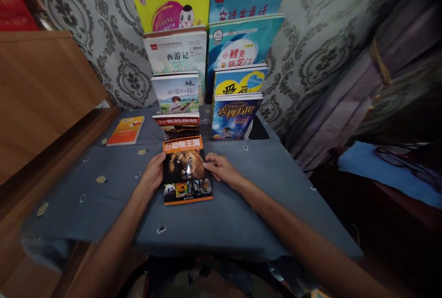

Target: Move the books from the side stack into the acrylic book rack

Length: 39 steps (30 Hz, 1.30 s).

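Observation:
A book with a lion on its dark cover (186,169) is held between my two hands above the blue-grey tablecloth, its front facing me. My left hand (154,171) grips its left edge, with the fingers partly behind the cover. On the opposite edge, my right hand (221,169) pinches the book between thumb and fingers. Just behind it stands a book with a dark red cover (181,125), at the front of the left row. The front book of the right row is dark blue (231,118).
Behind these rise several upright books, including a yellow one (172,3) and a teal one (241,42), against the patterned wall. An orange book (126,131) lies flat at the left. A black flat object (258,130) rests beside the right row. Wooden furniture (44,95) borders the table's left.

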Available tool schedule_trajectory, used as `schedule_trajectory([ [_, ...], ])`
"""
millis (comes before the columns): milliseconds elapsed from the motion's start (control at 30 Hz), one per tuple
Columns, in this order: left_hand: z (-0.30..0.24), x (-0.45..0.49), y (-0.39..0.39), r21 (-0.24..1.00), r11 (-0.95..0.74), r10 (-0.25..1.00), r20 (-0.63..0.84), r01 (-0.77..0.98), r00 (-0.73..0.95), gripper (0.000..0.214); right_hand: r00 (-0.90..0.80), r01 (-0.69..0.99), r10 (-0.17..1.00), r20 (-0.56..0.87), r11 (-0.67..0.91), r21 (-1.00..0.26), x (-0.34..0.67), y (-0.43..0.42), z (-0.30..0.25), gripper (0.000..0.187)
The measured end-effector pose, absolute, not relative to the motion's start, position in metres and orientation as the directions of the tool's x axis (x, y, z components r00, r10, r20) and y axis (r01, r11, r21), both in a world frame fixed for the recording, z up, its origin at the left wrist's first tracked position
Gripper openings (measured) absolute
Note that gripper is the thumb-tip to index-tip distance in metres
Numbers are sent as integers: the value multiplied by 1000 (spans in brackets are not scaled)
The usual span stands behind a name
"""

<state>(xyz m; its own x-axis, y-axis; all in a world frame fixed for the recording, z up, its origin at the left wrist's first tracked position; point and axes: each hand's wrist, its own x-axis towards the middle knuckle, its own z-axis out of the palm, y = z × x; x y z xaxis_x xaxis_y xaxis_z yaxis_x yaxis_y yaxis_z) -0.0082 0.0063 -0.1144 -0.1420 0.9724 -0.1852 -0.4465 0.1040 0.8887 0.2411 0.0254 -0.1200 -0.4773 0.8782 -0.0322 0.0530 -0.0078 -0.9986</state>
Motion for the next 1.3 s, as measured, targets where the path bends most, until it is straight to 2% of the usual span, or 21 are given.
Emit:
schedule_trajectory([
  [167,-107,-3,4,857,75,966,-189,-510,-176,23,-580,-86,812,-63,-138,-987,238,17,-111,44],
  [333,-101,-5,2,865,12,969,-134,-501,-208,29,-596,-120,803,-20,-114,-986,236,12,-103,43],
  [533,-89,-5,-4,893,-39,991,-22,-448,-131,40,-522,-145,848,86,11,-989,241,12,-95,45],
  [700,-83,-11,-10,924,-130,991,133,-360,-18,35,-416,-75,849,325,324,-943,247,14,-92,36],
  [800,-84,-16,-10,954,-213,971,230,-210,59,29,-387,49,783,486,544,-838,249,14,-97,28],
  [900,-83,-16,-11,965,-263,952,261,-7,163,32,-407,143,711,573,669,-729,248,14,-108,25],
  [1033,-79,-12,-13,947,-290,940,255,140,225,34,-448,193,691,567,694,-693,248,14,-121,26],
  [1300,-74,-12,-17,937,-293,935,241,187,260,33,-482,212,704,521,671,-710,250,13,-124,34],
])
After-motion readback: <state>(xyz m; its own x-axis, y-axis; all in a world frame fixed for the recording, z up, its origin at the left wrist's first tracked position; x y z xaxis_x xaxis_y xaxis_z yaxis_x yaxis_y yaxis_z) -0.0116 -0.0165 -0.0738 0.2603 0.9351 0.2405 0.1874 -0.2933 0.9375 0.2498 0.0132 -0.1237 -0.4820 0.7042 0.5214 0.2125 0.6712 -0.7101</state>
